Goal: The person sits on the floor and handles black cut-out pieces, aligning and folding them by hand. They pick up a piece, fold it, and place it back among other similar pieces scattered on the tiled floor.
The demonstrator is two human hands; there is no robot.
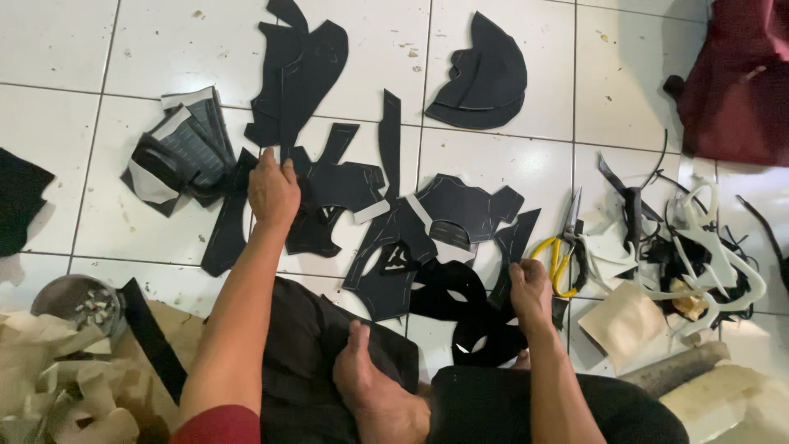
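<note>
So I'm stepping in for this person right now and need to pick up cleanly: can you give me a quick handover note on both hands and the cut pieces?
Left hand: stretched forward, fingers closed on a long black cut piece on the tiled floor.
Right hand: close to the body, gripping a black piece with cut-out holes.
Laid out: more flat black pieces between the hands, a curved stack farther off, a folded grey-lined bundle at left.
Yellow-handled scissors lie right of the right hand, beside a heap of offcuts.
Done: many shapes already cut.
Left: pieces lie loose and mixed.
</note>
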